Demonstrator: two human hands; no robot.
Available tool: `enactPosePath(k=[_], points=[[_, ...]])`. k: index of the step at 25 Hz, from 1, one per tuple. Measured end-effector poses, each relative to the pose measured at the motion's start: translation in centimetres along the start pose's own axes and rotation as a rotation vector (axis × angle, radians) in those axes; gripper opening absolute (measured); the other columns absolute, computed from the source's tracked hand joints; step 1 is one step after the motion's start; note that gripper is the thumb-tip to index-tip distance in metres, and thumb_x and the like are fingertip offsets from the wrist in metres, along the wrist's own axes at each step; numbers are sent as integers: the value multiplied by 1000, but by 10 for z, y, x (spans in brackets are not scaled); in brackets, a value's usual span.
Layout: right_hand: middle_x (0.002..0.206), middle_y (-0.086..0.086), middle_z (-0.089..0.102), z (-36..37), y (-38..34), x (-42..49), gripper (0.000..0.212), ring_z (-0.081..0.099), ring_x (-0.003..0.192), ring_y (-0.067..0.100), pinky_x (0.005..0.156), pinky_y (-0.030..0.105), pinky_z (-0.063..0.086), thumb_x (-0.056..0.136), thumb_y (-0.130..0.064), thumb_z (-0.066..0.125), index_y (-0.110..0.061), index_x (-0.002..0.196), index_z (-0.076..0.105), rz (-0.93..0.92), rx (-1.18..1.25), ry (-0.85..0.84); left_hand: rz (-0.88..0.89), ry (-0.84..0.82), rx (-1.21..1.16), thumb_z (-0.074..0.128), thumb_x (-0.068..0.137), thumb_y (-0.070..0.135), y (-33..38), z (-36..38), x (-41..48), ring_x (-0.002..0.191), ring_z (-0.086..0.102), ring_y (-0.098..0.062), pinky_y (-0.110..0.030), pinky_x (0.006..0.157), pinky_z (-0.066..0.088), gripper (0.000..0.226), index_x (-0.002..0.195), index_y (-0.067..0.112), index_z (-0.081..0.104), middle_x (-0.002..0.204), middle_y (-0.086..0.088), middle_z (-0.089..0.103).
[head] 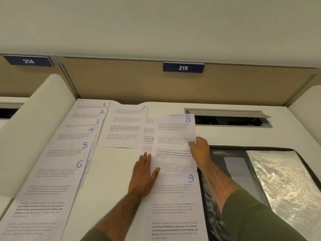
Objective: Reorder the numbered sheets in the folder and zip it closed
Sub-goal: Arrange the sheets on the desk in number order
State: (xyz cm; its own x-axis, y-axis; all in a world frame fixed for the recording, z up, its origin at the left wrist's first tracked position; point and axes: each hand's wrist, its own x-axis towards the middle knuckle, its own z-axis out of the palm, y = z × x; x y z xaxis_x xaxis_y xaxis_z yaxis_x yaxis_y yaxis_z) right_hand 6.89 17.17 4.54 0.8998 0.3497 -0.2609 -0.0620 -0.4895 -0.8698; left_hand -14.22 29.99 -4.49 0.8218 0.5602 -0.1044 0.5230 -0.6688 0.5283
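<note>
Sheets numbered 1 to 6 [73, 153] lie fanned down the left of the white desk. Sheet 7 [125, 127] lies at mid-desk. Sheet 8 [173, 136] overlaps sheet 9 [177, 206], with another sheet's edge [148, 136] showing beneath at the left. My left hand [143, 174] lies flat, fingers straight, on the desk and on the left edge of sheet 8. My right hand [199, 150] pinches the right edge of sheet 8. The open black zip folder [231, 167], with a shiny clear sleeve [286, 185], lies at the right.
A recessed cable slot [229, 119] with a raised grey flap sits at the back right of the desk. Tan partition panels bear signs 214 [28, 61] and 215 [183, 67]. White curved dividers [34, 122] bound the desk on both sides.
</note>
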Motion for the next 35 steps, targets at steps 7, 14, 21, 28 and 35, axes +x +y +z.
enactPosePath(k=[7,14,21,28,35], points=[[91,-5,66,-47,-61,-31,11,67,79,13,62,25,52,104,-21,52,-18,96,60,-253,33,192,-188,308,-597,57,102,34,34,-55,24,130,54,-19,-33,112,41,44,143,18,53,143,0,57],[92,-5,68,-29,-136,-51,13,68,77,12,58,22,51,104,-25,53,-17,103,63,-388,94,125,-202,278,-821,65,96,39,27,-157,41,120,55,-7,-27,103,42,57,147,20,48,134,8,58],[93,9,76,71,-150,-40,13,72,91,38,82,57,59,87,-14,59,-14,88,71,-177,246,-61,-386,348,-932,68,93,26,-42,-201,46,81,68,-15,-33,81,57,11,92,19,76,102,-2,77],[93,0,76,160,-88,-58,14,72,88,24,80,42,58,87,-2,67,-14,91,74,77,357,-106,-528,477,-812,59,97,13,-97,-200,72,88,60,-19,-28,81,44,16,97,5,73,90,1,68],[68,4,63,201,-59,-38,21,55,65,21,63,32,44,80,-2,71,-7,65,57,137,73,56,-547,460,-657,57,100,12,-130,-181,107,89,59,-23,-30,84,46,18,99,1,70,99,-11,69]])
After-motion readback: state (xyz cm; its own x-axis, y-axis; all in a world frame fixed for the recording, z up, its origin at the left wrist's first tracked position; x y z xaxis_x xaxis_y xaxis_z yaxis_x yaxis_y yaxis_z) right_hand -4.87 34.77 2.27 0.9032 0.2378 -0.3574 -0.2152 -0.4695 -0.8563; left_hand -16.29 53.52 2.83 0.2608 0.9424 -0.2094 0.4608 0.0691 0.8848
